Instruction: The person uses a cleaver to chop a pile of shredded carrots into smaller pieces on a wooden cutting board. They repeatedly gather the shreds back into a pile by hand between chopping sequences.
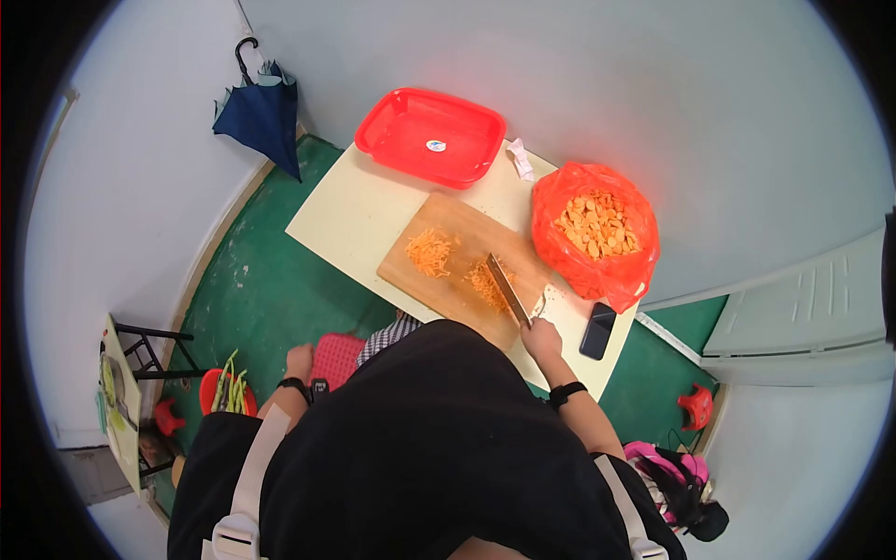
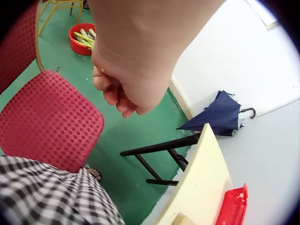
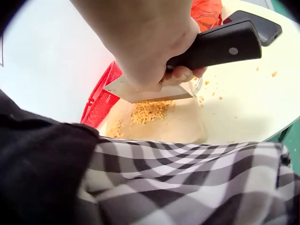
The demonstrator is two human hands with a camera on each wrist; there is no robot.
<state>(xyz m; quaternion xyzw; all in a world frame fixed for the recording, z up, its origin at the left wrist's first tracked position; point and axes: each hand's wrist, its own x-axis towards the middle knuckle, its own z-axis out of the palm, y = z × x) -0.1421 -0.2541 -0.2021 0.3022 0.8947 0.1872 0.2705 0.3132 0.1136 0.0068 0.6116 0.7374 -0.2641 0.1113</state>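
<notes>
My right hand [image 1: 541, 338] grips the black handle of a cleaver [image 3: 216, 45]. The blade slants over the right-hand pile of orange shreds [image 1: 483, 286] on a wooden cutting board [image 1: 464, 224]. Farther left on that board lies a second heap of shreds [image 1: 428, 252]. In the right wrist view the blade's lower edge is right at the shreds [image 3: 151, 111]. Away from the table, my left hand [image 2: 129, 89] hangs beside the red chair with its fingers loosely curled and nothing in them.
On the table, a red basin [image 1: 420, 131] stands at the back left, a red plastic bag [image 1: 560, 266] of orange slices at the right, near a phone [image 1: 598, 331] and crumpled tissue [image 1: 520, 161]. A red padded chair [image 2: 51, 122] and umbrella [image 2: 218, 115] are on the left.
</notes>
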